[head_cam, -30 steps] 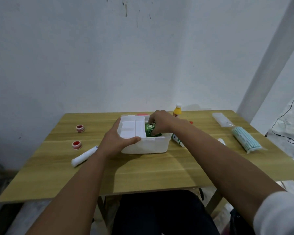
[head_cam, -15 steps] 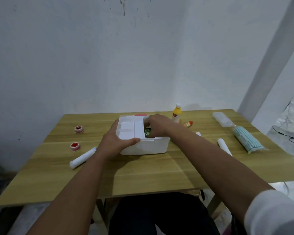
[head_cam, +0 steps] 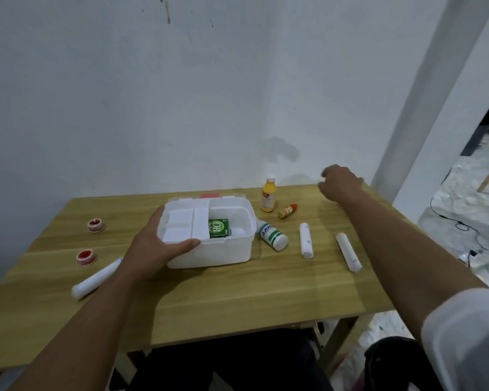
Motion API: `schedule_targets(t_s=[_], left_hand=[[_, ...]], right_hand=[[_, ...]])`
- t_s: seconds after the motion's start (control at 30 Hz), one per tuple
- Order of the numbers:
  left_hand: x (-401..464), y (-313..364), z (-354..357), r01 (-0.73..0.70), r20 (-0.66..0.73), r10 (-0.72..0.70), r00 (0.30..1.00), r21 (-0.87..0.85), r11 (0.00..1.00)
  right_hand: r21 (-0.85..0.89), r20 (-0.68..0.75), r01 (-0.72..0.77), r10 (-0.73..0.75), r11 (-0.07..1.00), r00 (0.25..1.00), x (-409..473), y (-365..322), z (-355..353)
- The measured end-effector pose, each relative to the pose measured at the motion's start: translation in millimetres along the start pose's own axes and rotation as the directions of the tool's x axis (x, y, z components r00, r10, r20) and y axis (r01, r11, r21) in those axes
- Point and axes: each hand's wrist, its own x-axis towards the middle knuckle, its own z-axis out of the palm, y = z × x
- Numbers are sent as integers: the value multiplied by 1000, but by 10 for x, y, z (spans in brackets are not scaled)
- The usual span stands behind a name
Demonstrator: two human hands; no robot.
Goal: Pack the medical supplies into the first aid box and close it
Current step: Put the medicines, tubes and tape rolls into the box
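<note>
At the box's near-left corner, the left hand (head_cam: 156, 249) grips the open first aid box (head_cam: 209, 246), thumb on the front rim. Inside lies a green carton (head_cam: 218, 227). The right hand (head_cam: 340, 183) hovers empty, fingers loosely curled, over the table's (head_cam: 237, 300) far-right area. A white bottle (head_cam: 273, 236) lies touching the box's right side.
</note>
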Motion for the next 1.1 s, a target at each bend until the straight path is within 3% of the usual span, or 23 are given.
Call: schedule_targets(t_s=[0.07, 0.17, 0.3, 0.4, 0.5, 0.67, 0.8, 0.93, 1.1], left_hand=[[3, -1, -9, -13, 6, 13, 1000, -7, 1000], [20, -24, -9, -34, 4, 34, 999, 11, 999], [41, -55, 0, -15, 0, 15, 1000, 32, 999], [43, -75, 1, -24, -1, 24, 1000, 33, 999], [21, -48, 3, -24, -5, 24, 1000, 24, 999], [-15, 19, -3, -26, -8, 27, 1000, 13, 1000], [-24, 28, 5, -25, -18, 25, 1000, 11, 1000], [-29, 11, -2, -1, -12, 0, 1000, -14, 1000], [-24, -21, -11, 28, -6, -28, 1000, -12, 1000]], right_hand=[[-210, 65, -130, 147, 969, 987, 78, 242, 49], [-360, 150, -219, 287, 907, 946, 131, 441, 156], [-405, 185, -268, 365, 874, 912, 170, 512, 305], [-419, 122, -266, 344, 868, 931, 151, 494, 345], [-270, 94, -286, 321, 919, 943, 149, 456, 301], [10, 39, -113, 112, 994, 993, 57, 247, 8], [250, 3, 79, -83, 965, 997, -82, -101, -271], [358, 14, 272, -297, 893, 955, -302, -529, -507], [379, 213, 409, -508, 830, 835, -705, -1008, -603]])
